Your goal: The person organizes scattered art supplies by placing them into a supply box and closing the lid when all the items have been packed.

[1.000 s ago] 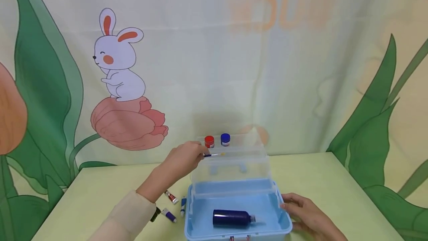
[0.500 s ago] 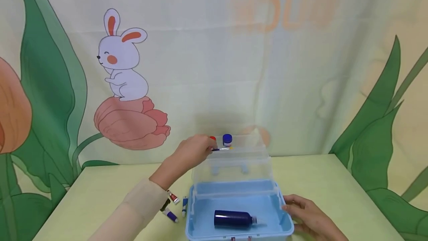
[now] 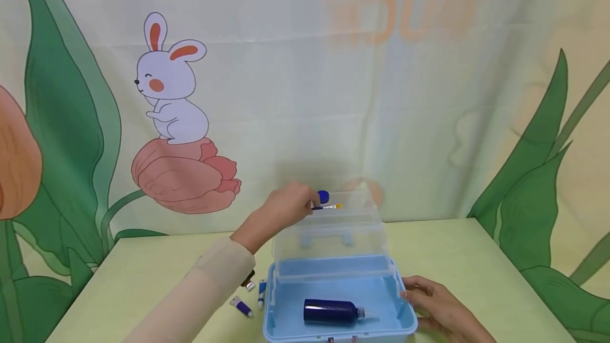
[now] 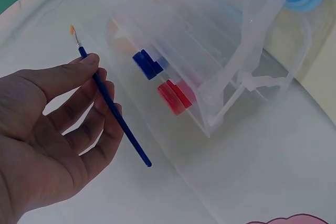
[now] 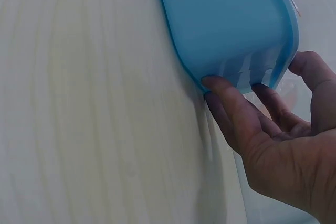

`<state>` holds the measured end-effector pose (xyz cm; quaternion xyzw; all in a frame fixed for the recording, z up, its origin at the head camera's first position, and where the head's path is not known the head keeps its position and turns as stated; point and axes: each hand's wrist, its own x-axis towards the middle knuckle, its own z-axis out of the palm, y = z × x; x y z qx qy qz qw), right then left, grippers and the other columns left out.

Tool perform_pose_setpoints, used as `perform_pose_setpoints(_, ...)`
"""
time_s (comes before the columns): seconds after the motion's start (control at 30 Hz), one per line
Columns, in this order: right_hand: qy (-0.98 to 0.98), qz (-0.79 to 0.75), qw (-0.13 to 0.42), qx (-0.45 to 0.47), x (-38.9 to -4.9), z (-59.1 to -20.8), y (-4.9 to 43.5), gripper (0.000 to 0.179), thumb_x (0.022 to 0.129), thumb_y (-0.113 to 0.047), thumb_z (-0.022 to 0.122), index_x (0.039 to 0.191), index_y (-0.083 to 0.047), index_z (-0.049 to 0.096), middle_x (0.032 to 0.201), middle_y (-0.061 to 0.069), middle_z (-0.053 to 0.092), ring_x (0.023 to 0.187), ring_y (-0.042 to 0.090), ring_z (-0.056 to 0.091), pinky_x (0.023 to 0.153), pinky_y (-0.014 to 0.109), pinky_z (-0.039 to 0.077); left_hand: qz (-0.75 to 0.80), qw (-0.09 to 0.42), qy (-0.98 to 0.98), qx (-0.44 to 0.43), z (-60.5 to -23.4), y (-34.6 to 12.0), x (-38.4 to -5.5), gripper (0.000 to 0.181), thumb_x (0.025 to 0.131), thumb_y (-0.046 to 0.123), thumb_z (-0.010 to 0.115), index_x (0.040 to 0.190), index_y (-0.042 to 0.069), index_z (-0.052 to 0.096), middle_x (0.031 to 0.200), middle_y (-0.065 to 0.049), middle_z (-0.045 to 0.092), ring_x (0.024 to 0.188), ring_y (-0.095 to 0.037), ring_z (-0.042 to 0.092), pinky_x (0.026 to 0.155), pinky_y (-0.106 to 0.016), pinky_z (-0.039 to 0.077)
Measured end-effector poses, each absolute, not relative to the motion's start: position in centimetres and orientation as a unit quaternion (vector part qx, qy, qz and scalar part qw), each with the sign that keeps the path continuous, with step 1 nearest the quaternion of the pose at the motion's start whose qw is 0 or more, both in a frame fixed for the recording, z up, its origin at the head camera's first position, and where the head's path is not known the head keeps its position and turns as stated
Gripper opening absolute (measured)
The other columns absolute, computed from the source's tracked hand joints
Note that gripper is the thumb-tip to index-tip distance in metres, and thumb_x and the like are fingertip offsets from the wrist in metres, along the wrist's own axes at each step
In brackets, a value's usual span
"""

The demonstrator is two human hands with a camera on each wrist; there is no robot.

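Note:
My left hand pinches a thin blue paintbrush between thumb and fingers, its yellow bristles pointing right in the head view. It hovers above the open translucent lid of a light-blue storage box. A blue-capped paint jar sits by the lid's far part. Beside that, a red-capped jar shows in the left wrist view; in the head view my hand hides it. My right hand holds the box's right end, thumb at the rim and fingers against the side. Inside lies a dark-blue bottle with a clear nozzle.
Left of the box, a purple paint tube and a blue tube lie on the pale-green table. Another tube is partly hidden by the left sleeve. A printed curtain hangs behind.
My left hand has moved right and slightly up with the paintbrush, now covering the red-capped jar in the head view. The right hand keeps its place on the box.

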<state>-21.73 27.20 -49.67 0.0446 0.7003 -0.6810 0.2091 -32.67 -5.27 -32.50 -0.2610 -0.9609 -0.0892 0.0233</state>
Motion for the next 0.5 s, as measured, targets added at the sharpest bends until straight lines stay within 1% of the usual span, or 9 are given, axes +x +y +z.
perform_pose_setpoints(0.07, 0.707, -0.675, 0.205, 0.056, -21.8, -49.6, 27.1, 0.058, 0.093, -0.026, 0.075, 0.139, 0.002, 0.054, 0.134, 0.017, 0.06, 0.11, 0.026, 0.063, 0.086, 0.051, 0.058, -0.088, 0.024, -0.958, -0.271, -32.4, -5.2, -32.9, 0.017, 0.094, 0.006, 0.071, 0.107, 0.013, 0.08, 0.111, -0.002, 0.075, 0.087, -0.015, 0.063, 0.068, -0.028, 0.055)
perform_pose_setpoints(0.13, 0.713, -0.668, 0.202, 0.065, -21.8, -49.6, 27.0, 0.058, 0.092, -0.025, 0.076, 0.139, 0.001, 0.054, 0.134, 0.017, 0.06, 0.109, 0.026, 0.064, 0.085, 0.051, 0.058, -0.087, 0.022, -0.956, -0.28, -32.3, -5.1, -33.1, 0.016, 0.094, 0.006, 0.072, 0.105, 0.013, 0.08, 0.11, -0.002, 0.075, 0.085, -0.014, 0.063, 0.068, -0.027, 0.055)
perform_pose_setpoints(0.33, 0.712, -0.668, 0.205, 0.062, -21.9, -49.5, 27.0, 0.058, 0.094, -0.027, 0.074, 0.14, 0.001, 0.053, 0.134, 0.017, 0.06, 0.109, 0.027, 0.064, 0.085, 0.051, 0.059, -0.077, 0.008, -0.949, -0.307, -31.7, -4.7, -33.9, 0.013, 0.092, 0.005, 0.074, 0.103, 0.011, 0.08, 0.104, -0.003, 0.075, 0.09, -0.017, 0.067, 0.077, -0.031, 0.056)
perform_pose_setpoints(0.43, 0.707, -0.673, 0.209, 0.055, -21.9, -49.6, 27.1, 0.059, 0.094, -0.028, 0.074, 0.14, 0.001, 0.053, 0.134, 0.017, 0.06, 0.11, 0.027, 0.065, 0.085, 0.051, 0.058, -0.082, -0.005, -0.943, -0.324, -31.3, -4.4, -34.3, 0.012, 0.091, 0.003, 0.074, 0.1, 0.01, 0.08, 0.101, -0.003, 0.075, 0.091, -0.018, 0.067, 0.08, -0.033, 0.056)
perform_pose_setpoints(0.5, 0.707, -0.673, 0.209, 0.057, -21.9, -49.6, 27.1, 0.059, 0.093, -0.028, 0.075, 0.14, 0.001, 0.053, 0.134, 0.017, 0.061, 0.11, 0.027, 0.065, 0.085, 0.051, 0.058, -0.084, -0.016, -0.939, -0.334, -31.1, -4.2, -34.6, 0.012, 0.091, 0.002, 0.074, 0.098, 0.009, 0.08, 0.099, -0.002, 0.075, 0.089, -0.017, 0.066, 0.08, -0.033, 0.056)
